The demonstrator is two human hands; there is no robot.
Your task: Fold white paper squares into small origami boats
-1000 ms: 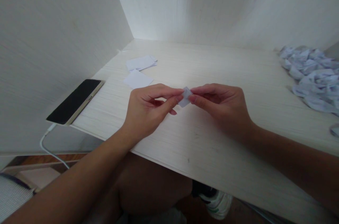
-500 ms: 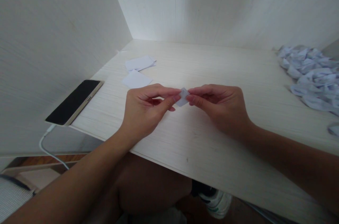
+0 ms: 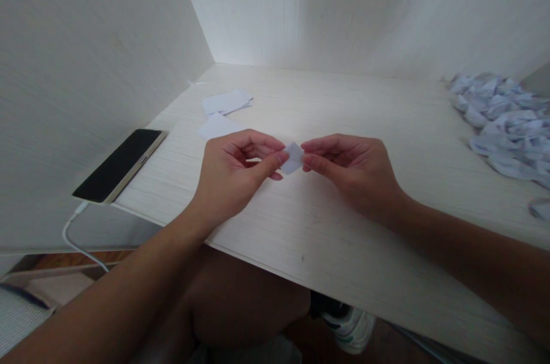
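A phone (image 3: 118,164) lies dark screen up at the left of the counter (image 3: 365,106), beside the left wall (image 3: 94,54); a white cable (image 3: 66,233) (joined at its near end) droops below the near edge. The far wall (image 3: 266,3) is pale.

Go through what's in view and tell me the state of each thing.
Small paper, folded
Left hand, pinching the small paper
Right hand, at the small paper's right corner, grip unclear
Phone, screen dark
Cable, plugged into the phone
White sheets, flat, partly stacked
Paper heap, bent and jumbled
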